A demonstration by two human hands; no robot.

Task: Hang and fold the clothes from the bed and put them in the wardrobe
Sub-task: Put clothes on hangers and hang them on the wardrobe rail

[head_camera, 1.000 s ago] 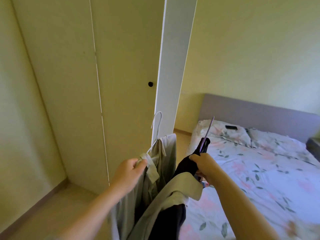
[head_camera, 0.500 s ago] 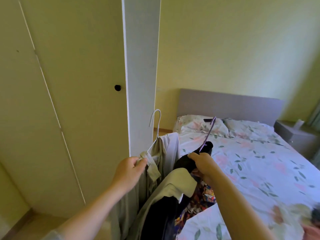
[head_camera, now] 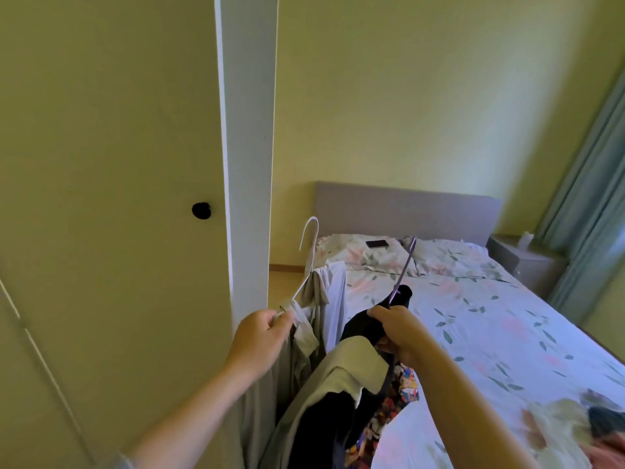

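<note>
The left grip (head_camera: 260, 336) is clenched round the shoulder of a white wire hanger (head_camera: 311, 255), pinching it together with a fold of the beige garment (head_camera: 316, 292) that hangs from it; a pale lilac garment (head_camera: 336, 299) hangs just behind the beige one. The hanger's hook points upward, free of any rail. The right grip (head_camera: 397, 333) grasps a purple hanger (head_camera: 404, 265) at its base, its hook tilted up and away toward the pillows. A black garment (head_camera: 358, 328) is bunched under that grip, and below it hang a second beige piece (head_camera: 341, 370) and a bright multicoloured fabric (head_camera: 404, 384). Both bundles are held in the air between the wardrobe door (head_camera: 118, 198), closed, with a round black knob (head_camera: 201, 210), and the bed (head_camera: 490, 333). More clothes (head_camera: 575, 421) lie in a blurred heap on the near right corner of the floral bedspread. A dark phone (head_camera: 377, 244) rests on the left pillow (head_camera: 351, 252) before the grey headboard (head_camera: 406, 208). A bedside cabinet (head_camera: 527, 265) stands beside the green curtain (head_camera: 592, 170).
</note>
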